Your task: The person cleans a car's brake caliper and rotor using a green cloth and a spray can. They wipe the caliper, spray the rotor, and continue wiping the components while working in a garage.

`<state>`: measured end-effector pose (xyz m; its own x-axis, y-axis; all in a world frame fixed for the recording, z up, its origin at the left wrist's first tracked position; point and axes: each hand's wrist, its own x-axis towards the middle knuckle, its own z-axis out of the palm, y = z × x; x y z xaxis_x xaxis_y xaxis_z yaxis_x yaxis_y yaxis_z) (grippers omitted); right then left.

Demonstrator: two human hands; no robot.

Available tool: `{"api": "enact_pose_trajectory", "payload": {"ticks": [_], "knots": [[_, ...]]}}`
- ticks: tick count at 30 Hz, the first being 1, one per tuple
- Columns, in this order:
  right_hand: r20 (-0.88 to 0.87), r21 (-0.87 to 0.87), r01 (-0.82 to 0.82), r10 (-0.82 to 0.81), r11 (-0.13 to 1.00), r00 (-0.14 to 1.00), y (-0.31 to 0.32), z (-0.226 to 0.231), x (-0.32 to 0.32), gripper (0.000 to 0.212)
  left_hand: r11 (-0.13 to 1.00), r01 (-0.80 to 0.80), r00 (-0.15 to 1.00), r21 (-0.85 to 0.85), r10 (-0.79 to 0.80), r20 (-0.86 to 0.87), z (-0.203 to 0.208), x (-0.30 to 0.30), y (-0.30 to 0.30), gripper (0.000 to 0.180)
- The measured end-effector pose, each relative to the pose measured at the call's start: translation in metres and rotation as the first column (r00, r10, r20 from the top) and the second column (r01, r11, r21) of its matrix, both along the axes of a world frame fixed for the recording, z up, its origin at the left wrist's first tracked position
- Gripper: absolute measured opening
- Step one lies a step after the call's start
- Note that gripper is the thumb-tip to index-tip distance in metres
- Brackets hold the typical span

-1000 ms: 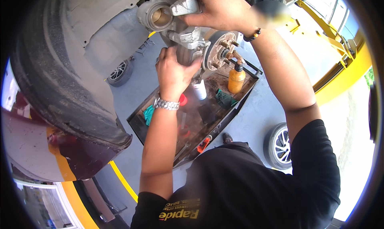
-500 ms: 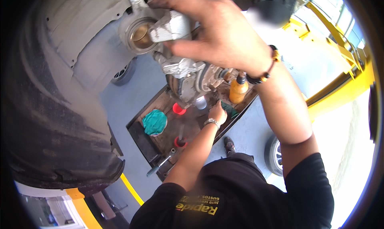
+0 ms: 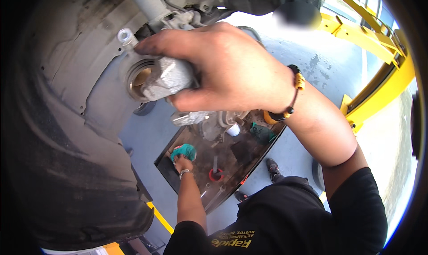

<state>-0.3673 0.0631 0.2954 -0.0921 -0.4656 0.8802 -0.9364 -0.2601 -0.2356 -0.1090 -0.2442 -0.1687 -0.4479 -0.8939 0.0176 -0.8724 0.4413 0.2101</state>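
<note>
My right hand (image 3: pixel 227 72) is raised high, thumb and fingers wrapped round a grey metal brake caliper (image 3: pixel 171 79). The caliper's round bore faces left, with a brass-coloured inside. Below and farther left, my left hand (image 3: pixel 181 163) has its fingers closed on a teal cloth (image 3: pixel 188 151) lying on a brown work tray (image 3: pixel 203 154). Behind the caliper, the hub and bracket parts (image 3: pixel 214 125) are partly hidden by my right hand.
On the tray are a white cup (image 3: pixel 232 130), a red cup (image 3: pixel 216 174), a dark green rag (image 3: pixel 263 133) and wrenches (image 3: pixel 217 195). An orange bottle (image 3: pixel 269 117) shows below my right wrist. The wheel-arch liner (image 3: pixel 67 143) fills the left; a yellow lift post (image 3: pixel 379 96) stands right.
My left hand has moved left across the tray, from beside the dark green rag to the teal cloth. My right hand still holds the caliper, now lower and farther left in view.
</note>
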Motion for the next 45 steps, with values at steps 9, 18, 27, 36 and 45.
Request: {"api": "enact_pose_trajectory", "payload": {"ticks": [9, 18, 27, 36, 45], "knots": [[0.040, 0.056, 0.010, -0.012, 0.998, 0.999, 0.008, 0.003, -0.003, 0.051, 0.934, 0.180, 0.073, -0.307, -0.324, -0.943, 0.206, -0.062, 0.156, 0.045], [-0.011, -0.047, 0.099, -0.099, 0.994, 0.995, 0.004, -0.001, 0.006, 0.047, 0.805, 0.337, 0.319, -0.488, -0.585, -0.746, 0.320, -0.131, 0.204, 0.064], [-0.026, -0.022, 0.134, -0.135, 0.991, 0.991, 0.006, -0.001, 0.007, 0.047, 0.711, 0.627, 0.202, -0.318, -0.543, -0.815, 0.330, -0.119, 0.188, 0.066], [-0.079, -0.041, 0.054, -0.057, 0.998, 0.995, 0.004, 0.000, -0.008, 0.057, 0.652, 0.704, 0.248, -0.281, -0.597, -0.763, 0.297, -0.101, 0.178, 0.098], [-0.040, -0.003, 0.050, -0.050, 0.999, 0.998, -0.004, -0.001, -0.002, 0.048, 0.814, 0.398, 0.151, -0.423, -0.513, -0.845, 0.314, -0.128, 0.195, 0.063]]}}
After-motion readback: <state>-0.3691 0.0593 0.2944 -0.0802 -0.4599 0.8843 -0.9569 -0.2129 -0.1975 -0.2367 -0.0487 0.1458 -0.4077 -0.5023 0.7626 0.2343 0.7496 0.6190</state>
